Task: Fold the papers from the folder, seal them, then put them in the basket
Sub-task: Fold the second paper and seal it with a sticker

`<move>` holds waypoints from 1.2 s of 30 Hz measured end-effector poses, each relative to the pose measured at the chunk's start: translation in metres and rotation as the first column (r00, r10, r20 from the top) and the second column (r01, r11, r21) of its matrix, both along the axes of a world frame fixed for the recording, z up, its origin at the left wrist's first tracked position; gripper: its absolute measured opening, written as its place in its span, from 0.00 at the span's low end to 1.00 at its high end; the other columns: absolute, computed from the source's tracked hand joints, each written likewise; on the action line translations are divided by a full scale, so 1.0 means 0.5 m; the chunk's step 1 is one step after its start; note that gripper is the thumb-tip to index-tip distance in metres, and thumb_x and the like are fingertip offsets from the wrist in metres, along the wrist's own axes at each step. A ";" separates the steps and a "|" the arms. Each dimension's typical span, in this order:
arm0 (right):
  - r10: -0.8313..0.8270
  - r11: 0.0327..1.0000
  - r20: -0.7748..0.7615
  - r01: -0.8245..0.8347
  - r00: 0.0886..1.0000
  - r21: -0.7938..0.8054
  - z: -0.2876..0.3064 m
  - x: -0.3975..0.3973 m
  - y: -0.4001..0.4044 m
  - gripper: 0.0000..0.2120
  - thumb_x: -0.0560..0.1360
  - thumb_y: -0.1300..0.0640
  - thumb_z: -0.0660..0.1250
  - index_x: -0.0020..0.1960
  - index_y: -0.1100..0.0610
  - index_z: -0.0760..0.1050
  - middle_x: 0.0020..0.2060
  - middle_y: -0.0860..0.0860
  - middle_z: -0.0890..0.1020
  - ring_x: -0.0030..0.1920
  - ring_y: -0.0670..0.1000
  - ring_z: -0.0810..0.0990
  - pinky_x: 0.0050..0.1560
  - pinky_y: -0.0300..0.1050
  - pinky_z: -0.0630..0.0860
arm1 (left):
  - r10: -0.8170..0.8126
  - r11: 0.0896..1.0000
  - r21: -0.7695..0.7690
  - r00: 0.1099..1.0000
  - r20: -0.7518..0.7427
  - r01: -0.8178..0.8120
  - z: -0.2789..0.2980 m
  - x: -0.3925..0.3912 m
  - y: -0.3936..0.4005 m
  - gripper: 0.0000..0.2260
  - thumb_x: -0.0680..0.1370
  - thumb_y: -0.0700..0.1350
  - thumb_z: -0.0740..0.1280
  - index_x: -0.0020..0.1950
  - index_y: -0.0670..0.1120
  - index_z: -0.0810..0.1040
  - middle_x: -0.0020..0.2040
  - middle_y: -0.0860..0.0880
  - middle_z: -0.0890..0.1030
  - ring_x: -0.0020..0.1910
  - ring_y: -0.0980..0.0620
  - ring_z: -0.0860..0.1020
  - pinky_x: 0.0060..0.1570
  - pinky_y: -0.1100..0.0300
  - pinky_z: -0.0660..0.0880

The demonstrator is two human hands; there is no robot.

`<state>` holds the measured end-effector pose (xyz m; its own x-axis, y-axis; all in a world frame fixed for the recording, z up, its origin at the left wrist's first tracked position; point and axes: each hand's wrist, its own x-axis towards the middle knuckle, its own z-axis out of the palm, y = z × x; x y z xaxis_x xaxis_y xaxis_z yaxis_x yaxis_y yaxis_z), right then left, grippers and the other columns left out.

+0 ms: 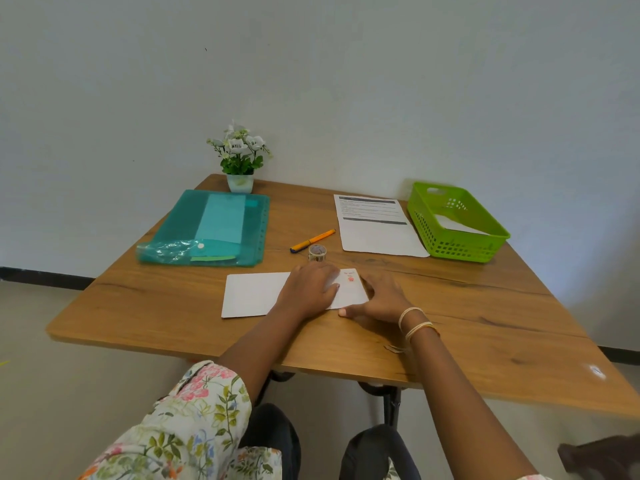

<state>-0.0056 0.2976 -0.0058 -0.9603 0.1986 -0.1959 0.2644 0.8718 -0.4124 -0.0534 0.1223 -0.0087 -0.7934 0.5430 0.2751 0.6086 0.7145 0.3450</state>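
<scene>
A folded white paper (254,294) lies flat near the front of the wooden table (485,306). My left hand (308,289) presses down on its middle with the fingers laid flat. My right hand (379,299) rests on the paper's right end, its thumb along the near edge. A small pink sticker (350,279) shows on the paper between my hands. A roll of patterned tape (317,252) stands just behind the paper. The teal folder (207,230) lies at the back left. The green basket (457,221), at the back right, holds a white folded paper (457,225).
A printed sheet (377,225) lies left of the basket. An orange pen (312,241) lies behind the tape roll. A potted plant with white flowers (239,157) stands at the back against the wall. A small scrap (393,348) lies near the table's front edge.
</scene>
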 end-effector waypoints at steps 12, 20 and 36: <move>-0.116 0.983 -0.038 0.109 0.993 -0.145 0.023 0.030 -0.022 0.45 0.62 0.39 0.77 0.73 0.55 0.66 0.68 0.54 0.72 0.66 0.55 0.71 0.64 0.48 0.73 | 0.418 0.893 -0.248 0.896 0.150 -0.375 0.049 0.014 -0.082 0.45 0.59 0.75 0.70 0.66 0.48 0.67 0.63 0.45 0.75 0.62 0.45 0.72 0.57 0.51 0.73; -0.251 0.953 -0.117 0.223 0.961 -0.207 0.016 0.068 -0.055 0.39 0.64 0.42 0.76 0.70 0.55 0.69 0.66 0.53 0.72 0.65 0.54 0.73 0.65 0.50 0.73 | 0.441 0.879 -0.338 0.842 0.310 -0.336 0.074 0.069 -0.090 0.33 0.66 0.68 0.71 0.58 0.46 0.71 0.50 0.48 0.75 0.54 0.49 0.76 0.46 0.58 0.72; -0.160 0.430 0.167 0.221 0.973 -0.875 0.120 0.122 -0.149 0.20 0.76 0.45 0.66 0.59 0.60 0.75 0.51 0.60 0.82 0.54 0.60 0.81 0.50 0.50 0.80 | 0.259 0.439 0.560 0.696 0.670 -0.703 0.166 0.040 -0.110 0.13 0.78 0.48 0.68 0.56 0.41 0.76 0.55 0.43 0.80 0.51 0.45 0.80 0.51 0.51 0.79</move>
<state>0.0552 0.2230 0.0542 -0.9036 0.0651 -0.4233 0.4220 -0.0335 -0.9060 -0.0334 0.0673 0.0742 -0.9745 -0.2038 -0.0936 -0.1301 0.1740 0.9761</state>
